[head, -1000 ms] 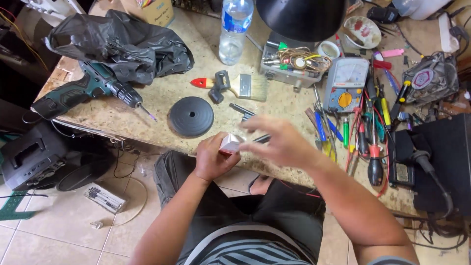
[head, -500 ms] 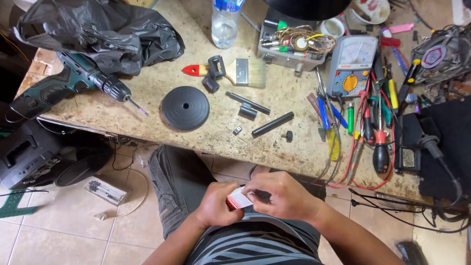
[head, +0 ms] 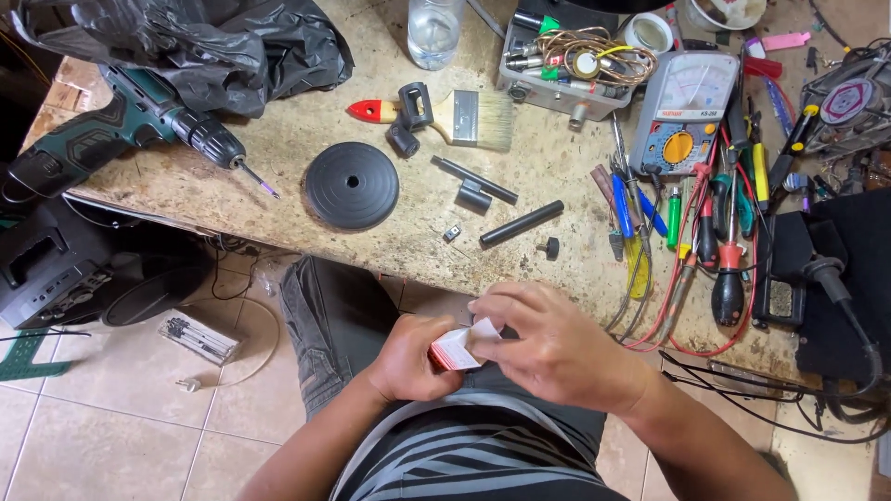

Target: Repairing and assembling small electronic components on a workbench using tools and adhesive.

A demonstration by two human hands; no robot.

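Both hands have barely shifted — small box held below the workbench edge.
Left hand grips the red-and-white box; right hand curls over its flap.

We have a single view, from the camera worn on the head, looking steeply down and slightly forward. It sits close above the lap, so our left hand and right hand fill the lower middle of the frame, with the forearms running out at the bottom edge. Farther off, the counter spans the upper half, its near edge slanting down to the right. The tiled floor shows at lower left, well below. With only this one view, nothing overlaps with another.
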